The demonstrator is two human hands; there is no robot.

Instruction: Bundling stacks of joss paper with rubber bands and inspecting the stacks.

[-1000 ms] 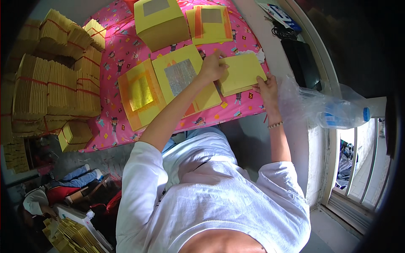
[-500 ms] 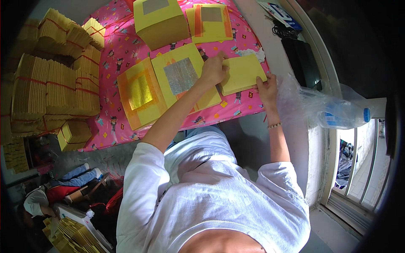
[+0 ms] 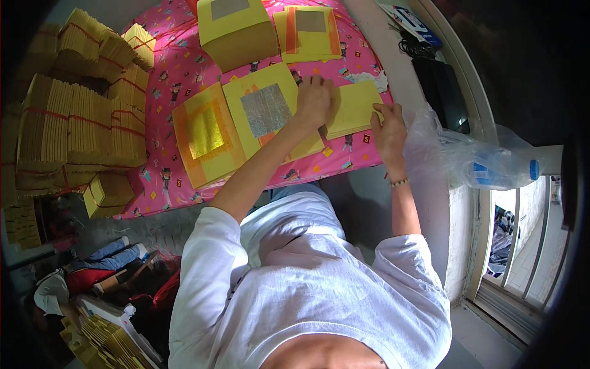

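Note:
A small stack of folded yellow paper (image 3: 356, 109) lies on the pink patterned tablecloth between my hands. My left hand (image 3: 315, 101), fingers bent and together, is closed at the stack's left edge; its fingertips are partly hidden. At the right edge, my right hand (image 3: 389, 126) has its fingers curled in, with the tips at the stack's corner. Left of my left hand is a pile of yellow paper with a silver square (image 3: 265, 111), partly covered by my forearm. Beside it lies another pile, bearing a gold square in an orange border (image 3: 206, 134).
A tall yellow paper stack (image 3: 239, 46) and a lower pile (image 3: 310, 37) stand farther back. Red-tied bundles (image 3: 86, 117) fill the left side. A plastic bottle in a clear bag (image 3: 498, 169) lies right of the table. Another person (image 3: 55, 295) is at the lower left.
My right fingers have curled and shifted slightly at the stack's right corner. My left hand has turned a little, knuckles upward, and stays at the left edge.

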